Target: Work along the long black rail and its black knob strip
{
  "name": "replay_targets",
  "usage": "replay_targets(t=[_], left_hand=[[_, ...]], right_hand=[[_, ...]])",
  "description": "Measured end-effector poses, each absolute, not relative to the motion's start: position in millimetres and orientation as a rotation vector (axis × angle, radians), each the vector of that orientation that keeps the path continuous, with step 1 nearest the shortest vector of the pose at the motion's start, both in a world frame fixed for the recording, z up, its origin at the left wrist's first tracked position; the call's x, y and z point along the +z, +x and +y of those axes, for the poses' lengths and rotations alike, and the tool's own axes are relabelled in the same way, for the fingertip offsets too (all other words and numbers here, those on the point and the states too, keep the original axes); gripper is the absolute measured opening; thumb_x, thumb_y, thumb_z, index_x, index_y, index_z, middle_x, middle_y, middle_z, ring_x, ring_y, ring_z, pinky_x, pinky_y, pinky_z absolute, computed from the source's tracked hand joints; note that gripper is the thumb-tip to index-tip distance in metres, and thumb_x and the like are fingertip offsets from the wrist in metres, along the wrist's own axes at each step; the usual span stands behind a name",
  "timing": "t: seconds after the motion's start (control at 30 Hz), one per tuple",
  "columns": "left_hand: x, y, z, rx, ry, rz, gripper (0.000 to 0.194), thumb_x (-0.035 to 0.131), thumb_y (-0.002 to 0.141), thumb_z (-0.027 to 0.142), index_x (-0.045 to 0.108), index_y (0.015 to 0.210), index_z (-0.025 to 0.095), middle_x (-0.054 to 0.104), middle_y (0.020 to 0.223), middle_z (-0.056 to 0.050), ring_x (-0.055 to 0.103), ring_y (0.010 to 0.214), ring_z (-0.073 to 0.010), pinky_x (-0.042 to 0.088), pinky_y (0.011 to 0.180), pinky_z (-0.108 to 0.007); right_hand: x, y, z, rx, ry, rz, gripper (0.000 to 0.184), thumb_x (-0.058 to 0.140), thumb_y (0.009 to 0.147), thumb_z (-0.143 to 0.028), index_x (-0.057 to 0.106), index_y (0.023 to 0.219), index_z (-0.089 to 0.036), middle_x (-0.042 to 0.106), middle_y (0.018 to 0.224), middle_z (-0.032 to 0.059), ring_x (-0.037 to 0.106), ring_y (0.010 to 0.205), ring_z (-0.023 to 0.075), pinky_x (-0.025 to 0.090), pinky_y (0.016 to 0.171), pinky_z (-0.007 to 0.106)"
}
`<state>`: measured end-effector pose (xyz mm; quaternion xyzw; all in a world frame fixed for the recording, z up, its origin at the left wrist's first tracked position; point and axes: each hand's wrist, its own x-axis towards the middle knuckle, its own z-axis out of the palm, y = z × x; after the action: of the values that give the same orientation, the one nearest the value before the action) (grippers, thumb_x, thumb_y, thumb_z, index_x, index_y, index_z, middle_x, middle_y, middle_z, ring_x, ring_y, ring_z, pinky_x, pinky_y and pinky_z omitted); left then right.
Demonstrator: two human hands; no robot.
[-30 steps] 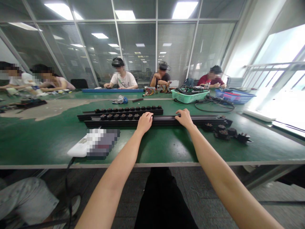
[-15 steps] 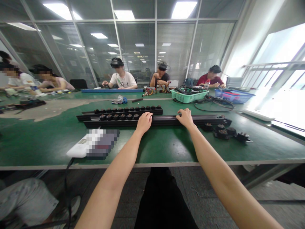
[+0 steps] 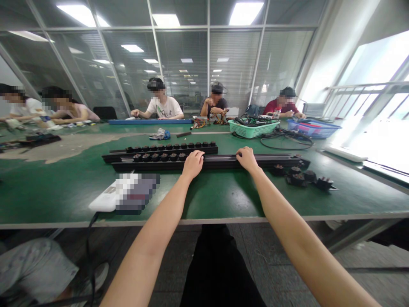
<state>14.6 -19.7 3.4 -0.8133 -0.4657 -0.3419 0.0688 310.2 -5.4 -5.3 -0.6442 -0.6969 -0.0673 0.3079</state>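
Note:
A long black rail (image 3: 220, 161) lies crosswise in front of me, with a shiny channel along its top. Several round black modules with metal prongs (image 3: 155, 157) sit in its left part. My left hand (image 3: 194, 163) is closed over the rail just right of this row; its fingertips curl over the far side. Farther right, my right hand (image 3: 247, 158) is closed over the channel, pinching a small dark piece that its fingers mostly hide; it looks like another module. Behind lies a second black rail (image 3: 211, 150) with a similar row of modules.
Loose modules (image 3: 298, 179) lie at the right end of the rail. A pixelated dark object (image 3: 137, 194) and a white device (image 3: 104, 199) are at front left. Beyond stand a green basket (image 3: 254, 129) of cables and a blue basket (image 3: 315, 130). Co-workers sit across the table.
My right hand's fingers have drawn closer together, and the hand has shifted very slightly left. My left hand and the rail stay about still. A co-worker's hand opposite has moved left.

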Motion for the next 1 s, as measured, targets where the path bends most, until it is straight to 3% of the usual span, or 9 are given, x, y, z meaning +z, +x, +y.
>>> replay_targets(t=[0.23,0.43,1.0], left_hand=[[2,14,-19,-1.034,-2.437,-1.38,0.037,0.044,0.104,0.02,0.07,0.129,0.019,0.07,0.134,-0.011,0.063,0.125,-0.0263,0.051,0.114,-0.044],[2,15,-18,-1.011,-2.438,-1.394,0.036,0.044,0.105,0.019,0.07,0.13,0.018,0.069,0.135,-0.012,0.062,0.127,-0.0262,0.05,0.115,-0.042],[1,14,-17,-1.054,-2.449,-1.377,0.036,0.044,0.104,0.02,0.07,0.129,0.019,0.069,0.133,-0.011,0.063,0.125,-0.0264,0.05,0.115,-0.043]], right_hand=[[0,309,-9,-0.197,-1.74,-1.861,0.035,0.047,0.092,-0.007,0.078,0.109,-0.011,0.071,0.116,0.0177,0.057,0.115,0.0284,0.041,0.106,0.039],[8,306,-21,-0.204,-1.844,-1.792,0.034,0.049,0.095,-0.012,0.078,0.114,-0.015,0.07,0.123,0.0166,0.056,0.117,0.03,0.044,0.1,0.041],[13,303,-26,-0.212,-1.972,-1.749,0.041,0.041,0.095,-0.006,0.078,0.113,-0.01,0.067,0.122,0.0204,0.054,0.118,0.0306,0.043,0.097,0.036]])
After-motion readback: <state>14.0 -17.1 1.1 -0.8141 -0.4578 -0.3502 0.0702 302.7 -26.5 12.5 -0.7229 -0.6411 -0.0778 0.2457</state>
